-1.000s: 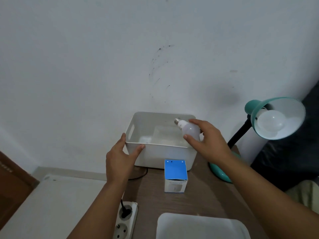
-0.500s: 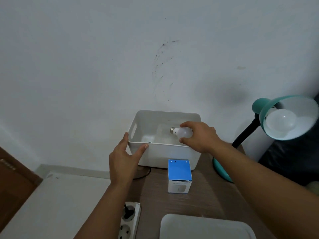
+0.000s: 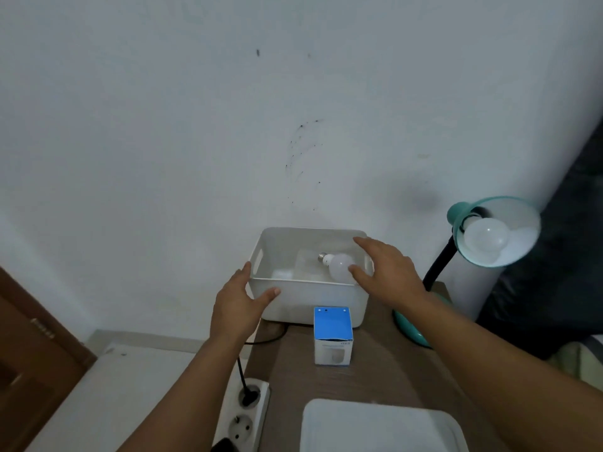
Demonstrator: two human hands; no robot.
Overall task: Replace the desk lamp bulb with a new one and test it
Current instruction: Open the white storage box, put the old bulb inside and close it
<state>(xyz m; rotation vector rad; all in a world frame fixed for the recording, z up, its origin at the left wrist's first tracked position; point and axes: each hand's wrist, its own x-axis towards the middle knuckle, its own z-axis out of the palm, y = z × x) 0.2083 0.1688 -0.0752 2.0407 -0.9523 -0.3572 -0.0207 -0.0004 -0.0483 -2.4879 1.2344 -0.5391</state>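
Note:
A white bulb (image 3: 337, 264) lies on its side inside the white plastic bin (image 3: 306, 298) at the back of the desk. My right hand (image 3: 388, 269) hovers just right of the bulb with fingers spread, holding nothing. My left hand (image 3: 239, 300) rests on the bin's front left corner, thumb on the front wall. The teal desk lamp (image 3: 496, 231) stands at the right with a white bulb (image 3: 486, 239) in its shade, unlit. A blue and white bulb box (image 3: 332, 336) stands on the brown desk (image 3: 375, 373) in front of the bin.
A white power strip (image 3: 246, 414) with a black plug in it lies at the desk's left edge. A white lid or tray (image 3: 381, 427) sits at the near edge. The wall is right behind the bin. Dark fabric fills the right side.
My right hand lowered the bulb into the bin, let go of it and drew back to the right with fingers open. My left hand stayed on the bin's corner.

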